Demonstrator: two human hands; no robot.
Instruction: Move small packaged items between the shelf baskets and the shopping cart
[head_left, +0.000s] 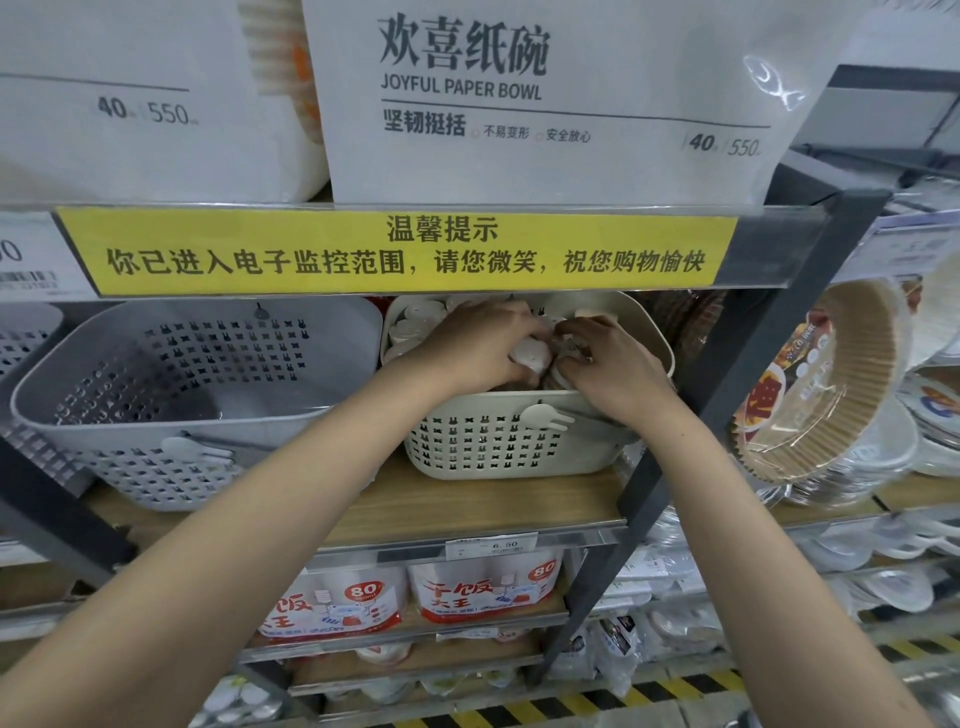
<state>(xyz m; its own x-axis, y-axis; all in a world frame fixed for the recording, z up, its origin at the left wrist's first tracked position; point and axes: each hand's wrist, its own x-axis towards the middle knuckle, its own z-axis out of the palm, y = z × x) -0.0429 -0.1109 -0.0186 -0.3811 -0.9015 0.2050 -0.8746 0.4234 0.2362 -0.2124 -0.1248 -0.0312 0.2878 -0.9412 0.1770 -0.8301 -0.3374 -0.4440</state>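
Observation:
A cream perforated basket (498, 447) stands on the wooden shelf and holds several small white packaged items (415, 322). Both my hands reach into it from above the front rim. My left hand (478, 343) curls its fingers round a small white pack (532, 356). Right beside it, my right hand (608, 358) has its fingers bent down among the packs; what it holds is hidden. A grey basket (171, 395) to the left looks empty. No shopping cart is in view.
A yellow notice strip (395, 249) on the shelf edge hangs just above my hands. Large paper bowl packs (545, 104) sit on the shelf above. A dark upright post (779, 332) borders the basket on the right, with stacked paper trays (826, 384) beyond it. Packaged goods fill the lower shelves.

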